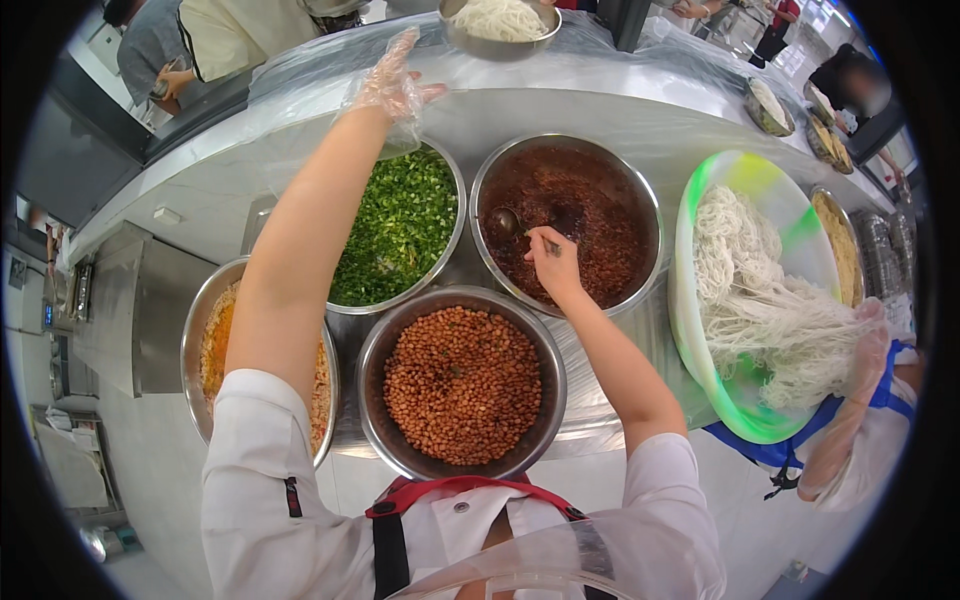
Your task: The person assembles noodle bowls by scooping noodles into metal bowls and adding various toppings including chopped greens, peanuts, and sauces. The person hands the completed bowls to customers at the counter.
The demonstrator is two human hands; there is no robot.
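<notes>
My left hand (pixel 393 88), in a clear plastic glove, reaches over the far counter with its fingers stretched out and nothing in it. Beyond its fingertips is a metal bowl of white noodles (pixel 497 20), which it does not touch. My right hand (pixel 553 262) is bare and closed round the handle of a ladle (pixel 507 221). The ladle's bowl rests in dark red-brown chili sauce (pixel 590 225) in a steel basin (pixel 655 250). Left of it, under my left arm, is a basin of chopped green onions (pixel 400 225). Nearest me sits a basin of brown beans or peanuts (pixel 462 385).
A co-worker's gloved hand (pixel 868 345) touches white noodles (pixel 750 290) in a green-and-white basin (pixel 700 360) at right. Another basin (pixel 192 345), with pale chopped food and orange sauce, is partly behind my left arm. Several people stand beyond the plastic-covered ledge (pixel 590 65).
</notes>
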